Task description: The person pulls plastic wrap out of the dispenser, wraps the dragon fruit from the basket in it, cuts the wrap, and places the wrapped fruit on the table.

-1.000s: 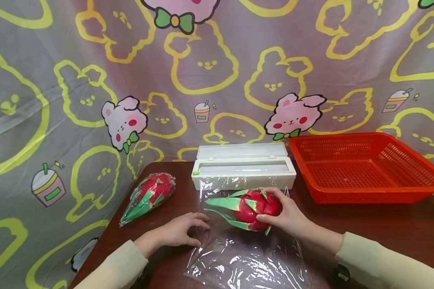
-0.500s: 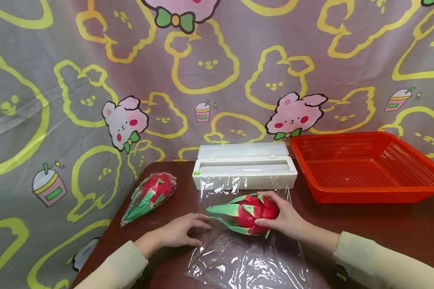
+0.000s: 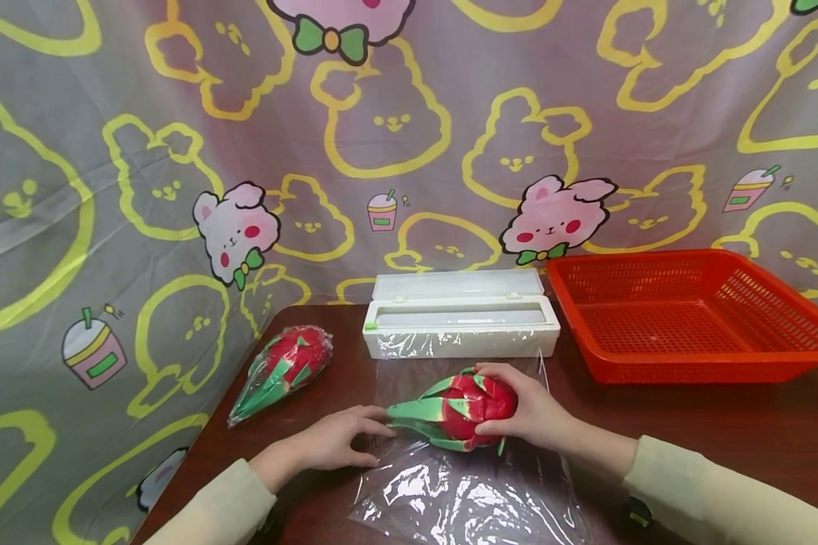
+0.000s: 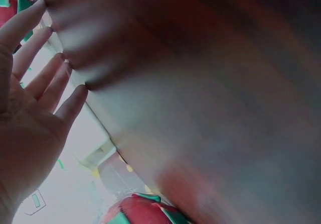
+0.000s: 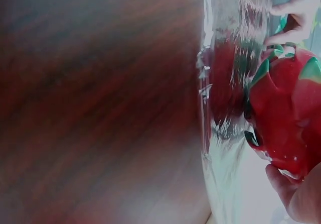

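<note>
My right hand (image 3: 532, 405) grips a red dragon fruit (image 3: 460, 412) with long green tips pointing left; thumb and fingers lie on either side of its round end. Under the fruit a clear sheet of cling film (image 3: 463, 492) runs out from a white film dispenser (image 3: 460, 341). In the right wrist view the dragon fruit (image 5: 288, 116) is low over the shiny film (image 5: 230, 73). My left hand (image 3: 330, 439), fingers spread and holding nothing, touches down by the film's left edge, close to the fruit's green tips. The left wrist view shows that hand's (image 4: 35, 88) fingertips on the surface.
Another dragon fruit (image 3: 286, 367), wrapped in film, lies at the table's left edge. An orange-red plastic basket (image 3: 695, 363) stands at the back right. The dispenser's clear lid (image 3: 457, 284) is raised. A patterned curtain (image 3: 409, 151) hangs behind the brown table (image 3: 709, 431).
My right hand has brought the dragon fruit slightly left and toward me, down toward the film, away from the dispenser. My left hand has barely moved.
</note>
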`<act>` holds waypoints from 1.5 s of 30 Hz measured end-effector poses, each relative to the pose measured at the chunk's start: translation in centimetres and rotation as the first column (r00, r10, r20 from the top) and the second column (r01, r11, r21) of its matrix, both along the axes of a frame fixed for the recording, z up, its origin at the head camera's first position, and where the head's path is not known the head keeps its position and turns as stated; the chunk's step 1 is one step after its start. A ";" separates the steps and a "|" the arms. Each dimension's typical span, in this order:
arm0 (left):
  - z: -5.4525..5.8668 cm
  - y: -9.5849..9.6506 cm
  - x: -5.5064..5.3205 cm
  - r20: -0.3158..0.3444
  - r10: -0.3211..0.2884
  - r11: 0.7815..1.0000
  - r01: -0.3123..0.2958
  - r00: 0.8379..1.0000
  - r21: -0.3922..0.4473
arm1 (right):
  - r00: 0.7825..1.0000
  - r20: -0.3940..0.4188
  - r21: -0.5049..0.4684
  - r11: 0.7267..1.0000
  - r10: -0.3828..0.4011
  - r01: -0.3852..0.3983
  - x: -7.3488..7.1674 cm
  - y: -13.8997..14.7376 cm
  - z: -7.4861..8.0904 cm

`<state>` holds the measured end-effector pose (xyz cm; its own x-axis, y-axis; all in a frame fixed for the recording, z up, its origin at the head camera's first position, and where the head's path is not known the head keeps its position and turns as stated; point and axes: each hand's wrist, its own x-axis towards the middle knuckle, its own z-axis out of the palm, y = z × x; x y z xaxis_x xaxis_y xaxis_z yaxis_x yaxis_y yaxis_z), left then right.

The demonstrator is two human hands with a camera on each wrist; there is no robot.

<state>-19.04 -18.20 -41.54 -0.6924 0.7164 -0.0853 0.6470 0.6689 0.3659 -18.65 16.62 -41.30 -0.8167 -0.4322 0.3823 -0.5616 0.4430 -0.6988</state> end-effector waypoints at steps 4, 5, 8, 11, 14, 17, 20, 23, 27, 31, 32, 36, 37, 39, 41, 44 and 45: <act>0.1 -0.2 0.2 -0.001 -0.005 1.000 0.005 1.000 -0.012 | 0.999 -0.045 0.031 0.999 0.024 -0.022 0.1 -0.1 -0.1; 0.1 -0.3 0.2 0.000 -0.006 1.000 0.006 1.000 -0.010 | 0.998 -0.051 0.034 0.999 0.025 -0.023 0.1 -0.1 -0.1; 0.1 -0.5 0.3 0.014 -0.006 1.000 0.006 1.000 0.000 | 0.998 -0.066 0.050 0.999 0.020 -0.016 0.2 -0.1 0.0; 0.1 -0.6 0.3 0.031 -0.006 1.000 0.005 1.000 0.010 | 0.997 -0.080 0.075 0.997 0.019 -0.013 0.2 -0.1 0.1; 0.1 -0.7 0.3 0.043 -0.003 1.000 0.002 0.999 0.017 | 0.994 -0.104 0.103 0.995 0.029 -0.019 0.3 -0.1 0.2; 0.2 -0.7 0.4 0.060 0.008 1.000 -0.009 0.998 0.021 | 0.991 -0.125 0.117 0.993 0.042 -0.028 0.3 -0.1 0.2; 0.2 -0.7 0.4 0.074 0.013 1.000 -0.015 0.997 0.023 | 0.992 -0.119 0.121 0.992 0.050 -0.036 0.4 0.0 0.3; 0.1 -0.6 0.3 0.083 0.013 1.000 -0.015 0.996 0.026 | 0.994 -0.091 0.118 0.992 0.055 -0.044 0.5 0.1 0.4; 0.1 -0.6 0.3 0.086 0.012 0.999 -0.015 0.996 0.031 | 0.996 -0.064 0.116 0.992 0.064 -0.056 0.6 0.3 0.6; 0.1 -0.6 0.3 0.085 0.014 0.999 -0.016 0.996 0.032 | 0.997 -0.053 0.121 0.991 0.064 -0.057 0.7 0.4 0.7; 0.1 -0.6 0.3 0.087 0.014 0.999 -0.017 0.996 0.034 | 0.997 -0.046 0.123 0.991 0.060 -0.054 0.7 0.5 0.8; 0.1 -0.7 0.2 0.122 0.022 0.998 -0.030 0.992 0.060 | 0.999 0.001 0.115 0.992 0.043 -0.043 0.8 0.8 1.2; 0.1 -0.7 0.2 0.135 0.024 0.997 -0.034 0.990 0.073 | 0.999 0.013 0.113 0.993 0.040 -0.041 0.9 0.9 1.4; 0.1 -0.9 0.2 0.160 0.030 0.994 -0.047 0.987 0.102 | 0.999 0.032 0.104 0.994 0.034 -0.037 1.0 1.2 1.7; 0.1 -1.0 0.2 0.172 0.031 0.990 -0.053 0.985 0.129 | 0.999 0.034 0.095 0.995 0.029 -0.032 1.1 1.6 2.1; 0.2 -1.2 0.3 0.160 0.026 0.985 -0.052 0.987 0.162 | 1.000 0.027 0.091 0.996 0.008 -0.010 1.2 2.3 2.6; 0.2 -1.3 0.3 0.150 0.022 0.985 -0.048 0.988 0.168 | 1.000 0.020 0.092 0.996 -0.001 -0.001 1.3 2.6 2.7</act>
